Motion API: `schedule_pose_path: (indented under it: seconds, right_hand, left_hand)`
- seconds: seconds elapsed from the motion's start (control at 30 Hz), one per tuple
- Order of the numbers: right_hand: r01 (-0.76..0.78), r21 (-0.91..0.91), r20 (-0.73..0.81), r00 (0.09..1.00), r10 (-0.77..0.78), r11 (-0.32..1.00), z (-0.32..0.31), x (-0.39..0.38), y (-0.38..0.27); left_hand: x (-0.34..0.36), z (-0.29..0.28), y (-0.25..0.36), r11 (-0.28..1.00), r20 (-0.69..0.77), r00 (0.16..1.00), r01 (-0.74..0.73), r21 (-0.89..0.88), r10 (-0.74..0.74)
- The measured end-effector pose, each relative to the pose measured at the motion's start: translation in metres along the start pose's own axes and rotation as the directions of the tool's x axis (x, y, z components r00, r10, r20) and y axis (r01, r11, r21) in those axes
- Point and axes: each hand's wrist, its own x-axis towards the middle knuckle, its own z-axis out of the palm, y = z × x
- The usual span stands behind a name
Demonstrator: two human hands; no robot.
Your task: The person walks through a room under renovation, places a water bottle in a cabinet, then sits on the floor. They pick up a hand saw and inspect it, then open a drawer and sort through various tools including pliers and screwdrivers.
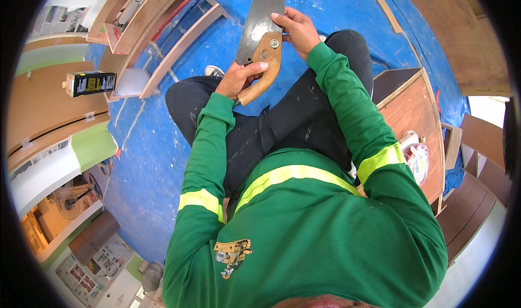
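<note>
A hand saw with a broad metal blade and a curved wooden handle is held above my crossed legs. My left hand grips the handle, its thumb lying across the wood below a bolt. My right hand pinches the blade's right edge with thumb and fingers, just above a second bolt at the top of the handle. The upper part of the blade runs out of the picture at the top edge.
A blue sheet covers the floor. Wooden shelf frames and a dark can are at the left. A wooden box with a plastic bag stands by my right side; a wood strip lies at the upper right.
</note>
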Motion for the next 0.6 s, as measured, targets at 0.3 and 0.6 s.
schedule_pose_path:
  seconds: [0.3,0.6]
  right_hand:
    - [0.010,0.014,-0.022,1.000,-0.009,1.000,0.000,0.000,-0.003]
    - [-0.001,0.044,-0.056,0.998,0.004,0.999,0.008,-0.005,-0.013]
  left_hand:
    - [0.003,0.000,0.001,1.000,0.019,1.000,0.008,-0.016,-0.008]
    - [0.001,0.005,0.006,1.000,0.012,1.000,-0.009,0.006,0.009]
